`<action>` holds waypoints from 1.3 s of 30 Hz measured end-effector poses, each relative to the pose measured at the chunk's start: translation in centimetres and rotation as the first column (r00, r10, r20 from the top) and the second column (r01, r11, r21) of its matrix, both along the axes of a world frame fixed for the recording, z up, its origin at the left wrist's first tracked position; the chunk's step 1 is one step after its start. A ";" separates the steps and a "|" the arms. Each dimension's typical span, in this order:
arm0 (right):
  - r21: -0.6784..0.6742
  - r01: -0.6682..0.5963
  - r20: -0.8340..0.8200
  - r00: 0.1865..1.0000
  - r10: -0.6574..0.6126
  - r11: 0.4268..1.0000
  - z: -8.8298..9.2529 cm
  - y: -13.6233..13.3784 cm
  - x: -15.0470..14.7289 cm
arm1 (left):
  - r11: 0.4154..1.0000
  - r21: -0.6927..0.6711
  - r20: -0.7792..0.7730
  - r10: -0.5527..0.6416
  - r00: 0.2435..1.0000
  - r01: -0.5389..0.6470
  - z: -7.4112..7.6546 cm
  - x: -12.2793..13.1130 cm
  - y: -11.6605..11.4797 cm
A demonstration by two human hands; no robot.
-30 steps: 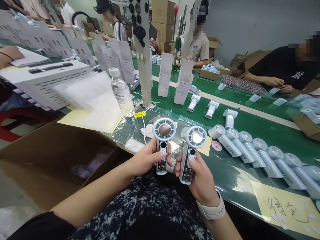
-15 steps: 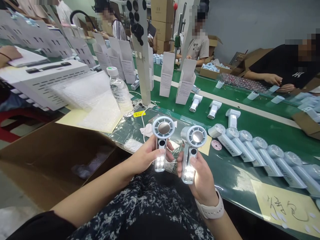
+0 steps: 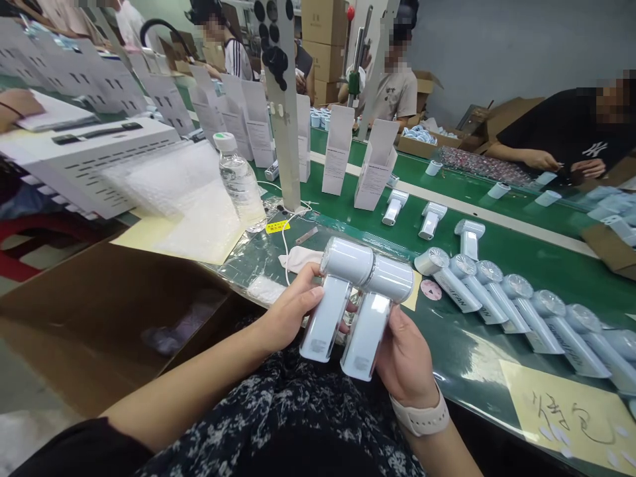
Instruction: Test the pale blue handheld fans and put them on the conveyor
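Plastic bottle [image 3: 238, 182] and white post [image 3: 287, 132] stand beyond the two held fans [image 3: 370, 331].

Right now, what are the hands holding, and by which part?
Two pale blue plastic handheld fans, each by its handle: the left hand grips the left fan, the right hand the right fan.
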State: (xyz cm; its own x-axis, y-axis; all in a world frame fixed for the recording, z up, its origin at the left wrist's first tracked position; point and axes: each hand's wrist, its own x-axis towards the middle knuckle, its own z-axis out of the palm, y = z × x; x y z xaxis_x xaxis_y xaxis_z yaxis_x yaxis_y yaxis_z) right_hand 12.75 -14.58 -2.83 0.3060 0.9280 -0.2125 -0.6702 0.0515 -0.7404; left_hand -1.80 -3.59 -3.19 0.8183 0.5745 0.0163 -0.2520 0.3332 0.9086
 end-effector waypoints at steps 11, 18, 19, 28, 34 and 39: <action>-0.047 -0.002 -0.077 0.997 -0.001 0.999 0.4 0.3 0.0 | 0.998 -0.043 -0.041 -0.052 0.998 0.050 0.7 0.4 -0.1; 0.069 0.022 -0.042 0.999 -0.019 0.997 0.8 -0.1 0.4 | 0.985 -0.162 0.008 -0.059 0.998 0.060 0.1 0.1 -0.1; 0.075 0.024 -0.035 0.999 -0.021 0.997 0.7 -0.2 0.6 | 0.982 -0.175 0.016 -0.075 0.997 0.076 0.3 0.1 0.0; -0.010 0.209 -0.063 0.976 -0.209 0.978 -0.3 0.0 0.9 | 0.991 -0.100 -0.100 -0.103 0.990 0.093 1.0 -0.1 0.1; 0.012 0.193 0.019 0.981 -0.194 0.981 -1.1 -0.2 0.6 | 0.990 0.055 -0.118 -0.119 0.986 0.126 1.1 -0.1 0.2; 0.217 0.070 0.559 0.809 -0.183 0.974 -1.0 -1.9 1.1 | 0.818 0.574 -0.180 0.069 0.981 0.048 1.9 -0.9 0.2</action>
